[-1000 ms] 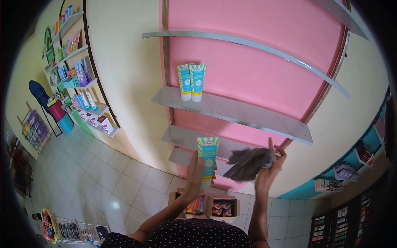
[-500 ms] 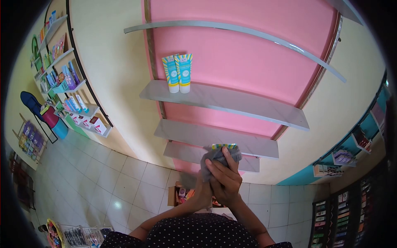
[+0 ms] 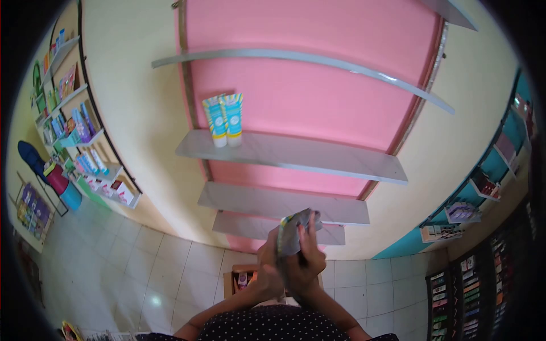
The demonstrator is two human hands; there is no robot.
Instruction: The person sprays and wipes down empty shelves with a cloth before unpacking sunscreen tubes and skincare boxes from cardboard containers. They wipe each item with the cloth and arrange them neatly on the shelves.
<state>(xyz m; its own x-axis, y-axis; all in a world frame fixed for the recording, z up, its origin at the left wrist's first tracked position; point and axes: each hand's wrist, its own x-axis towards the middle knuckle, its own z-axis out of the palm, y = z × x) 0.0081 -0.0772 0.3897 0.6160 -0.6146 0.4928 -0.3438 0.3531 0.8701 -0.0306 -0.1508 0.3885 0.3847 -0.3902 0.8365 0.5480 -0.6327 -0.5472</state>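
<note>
My left hand [image 3: 268,271] holds a teal and yellow tube [image 3: 280,241] upright in front of my chest; only a striped edge of it shows. My right hand [image 3: 304,262] presses a grey cloth [image 3: 296,230] around the tube, covering most of it. Both hands are together below the lowest grey shelf [image 3: 267,226]. Two matching teal tubes [image 3: 223,119] stand side by side at the left end of a higher grey shelf [image 3: 318,156] on the pink wall.
A middle grey shelf [image 3: 284,202] and a curved top shelf [image 3: 296,59] are bare. An open cardboard box [image 3: 239,279] of products sits on the tiled floor below my hands. Stocked shelves [image 3: 79,136] line the left wall, and teal shelving [image 3: 483,187] the right.
My right hand brought the grey cloth from the right onto the tube and now wraps it. The view has tilted, so the shelves sit lower and further left.
</note>
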